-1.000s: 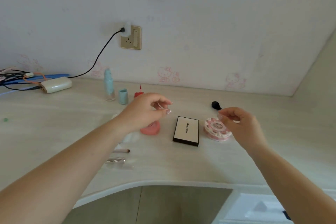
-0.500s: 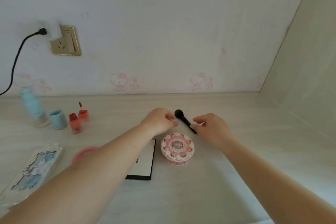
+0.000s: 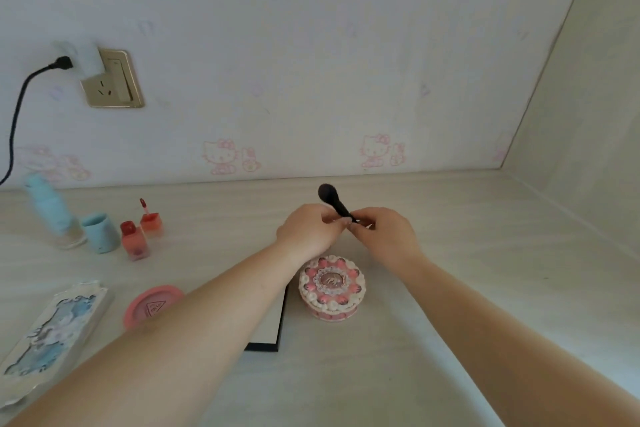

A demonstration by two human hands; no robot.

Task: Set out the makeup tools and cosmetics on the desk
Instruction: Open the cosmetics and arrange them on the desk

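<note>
Pale wood-grain desk [image 3: 450, 288] set against a white wall with pink cartoon cat prints; a brass socket plate [image 3: 114, 81] with a black cable is seen at upper left. A black makeup brush [image 3: 334, 202] is held above the desk toward its back edge, near the middle, bristle head tilted up and back-left. Its handle is pinched by the left hand [image 3: 310, 230] and the right hand [image 3: 384, 236], fingers curled, fingertips meeting on it. Just in front of the hands a round pink cake-shaped case [image 3: 331, 288] is placed; beside it a black-edged palette [image 3: 273, 333] is partly hidden by the left forearm. A pink round compact [image 3: 152, 305] lies further left. Toward the back-left, a blue bottle [image 3: 52, 215], blue cap [image 3: 100, 232] and two red lip tints [image 3: 142, 236] are stood. A clear blue-patterned case [image 3: 52, 333] lies at the front-left edge.
</note>
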